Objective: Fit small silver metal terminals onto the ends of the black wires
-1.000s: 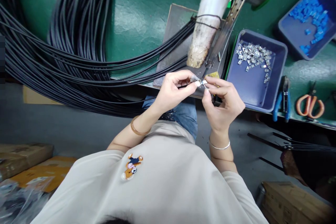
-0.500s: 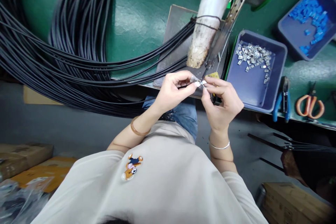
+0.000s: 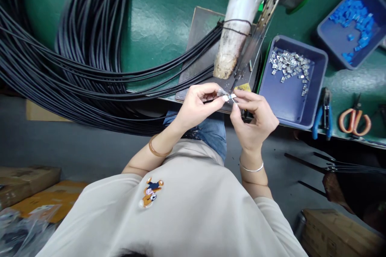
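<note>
My left hand [image 3: 199, 104] pinches the end of a black cable [image 3: 209, 100] between thumb and fingers at the table's front edge. Beyond those fingertips, short thin wire ends [image 3: 230, 96] show, pale with a touch of blue, too small to make out well. My right hand [image 3: 253, 116] is closed from the other side, its thumb and forefinger at the wire ends. Just behind the fingertips lies a yellow piece [image 3: 243, 87], partly covered by my right hand. Over the metal plate [image 3: 196, 60] slants a plastic-wrapped white tube [image 3: 235, 36].
Many black cables [image 3: 90, 28] spread over the left side. At right stand a blue bin [image 3: 271, 104] of small metal connectors [image 3: 289, 64] and another bin [image 3: 328, 44] of blue parts [image 3: 357, 18]. Blue-handled pliers [image 3: 324, 114] and orange-handled scissors [image 3: 354, 120] lie near the edge.
The wire ends between my hands show more openly now, and my right fingers have shifted very slightly. Otherwise both hands keep their places; the whole view has moved a little.
</note>
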The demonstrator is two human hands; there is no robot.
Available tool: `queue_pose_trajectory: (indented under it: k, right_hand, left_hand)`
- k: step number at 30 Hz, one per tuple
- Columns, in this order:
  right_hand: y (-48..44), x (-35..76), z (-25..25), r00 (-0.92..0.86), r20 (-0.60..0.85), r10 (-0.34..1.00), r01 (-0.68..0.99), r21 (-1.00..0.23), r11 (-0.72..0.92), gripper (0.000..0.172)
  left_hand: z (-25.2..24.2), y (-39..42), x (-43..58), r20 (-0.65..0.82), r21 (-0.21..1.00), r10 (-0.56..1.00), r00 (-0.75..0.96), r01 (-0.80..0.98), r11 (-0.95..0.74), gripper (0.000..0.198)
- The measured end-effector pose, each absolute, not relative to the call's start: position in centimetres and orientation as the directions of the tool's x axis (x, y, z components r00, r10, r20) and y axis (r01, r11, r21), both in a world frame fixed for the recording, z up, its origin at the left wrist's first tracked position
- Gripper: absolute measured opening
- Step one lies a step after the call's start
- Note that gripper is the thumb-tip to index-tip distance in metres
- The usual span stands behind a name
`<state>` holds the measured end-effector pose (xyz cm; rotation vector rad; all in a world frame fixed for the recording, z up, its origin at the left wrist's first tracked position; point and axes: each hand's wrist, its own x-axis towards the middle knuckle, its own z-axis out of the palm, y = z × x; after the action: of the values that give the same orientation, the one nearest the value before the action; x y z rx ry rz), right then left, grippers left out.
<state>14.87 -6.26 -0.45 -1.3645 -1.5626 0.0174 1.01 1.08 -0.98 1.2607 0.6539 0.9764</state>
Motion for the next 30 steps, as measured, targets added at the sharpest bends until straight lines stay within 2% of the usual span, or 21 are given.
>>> queue_pose_trajectory:
  k: [8, 19, 30]
  right_hand:
    - [-6.22, 14.80, -0.50, 0.125, 0.681, 0.721, 0.788, -0.509, 0.345, 0.016]
    - [-6.08, 14.54, -0.18, 0.146, 0.687, 0.711, 0.789, -0.515, 0.335, 0.016]
    - [-6.16, 14.69, -0.37, 0.142, 0.675, 0.724, 0.781, -0.526, 0.337, 0.015]
  left_hand:
    - [-1.44, 0.96, 1.09, 0.180, 0.969, 0.882, 0.435, -0.231, -0.085, 0.012]
    - [-1.28, 1.05, 1.02, 0.225, 0.966, 0.882, 0.414, -0.213, -0.147, 0.009]
    - [-1.24, 1.11, 1.01, 0.194, 0.972, 0.881, 0.432, -0.207, -0.113, 0.013]
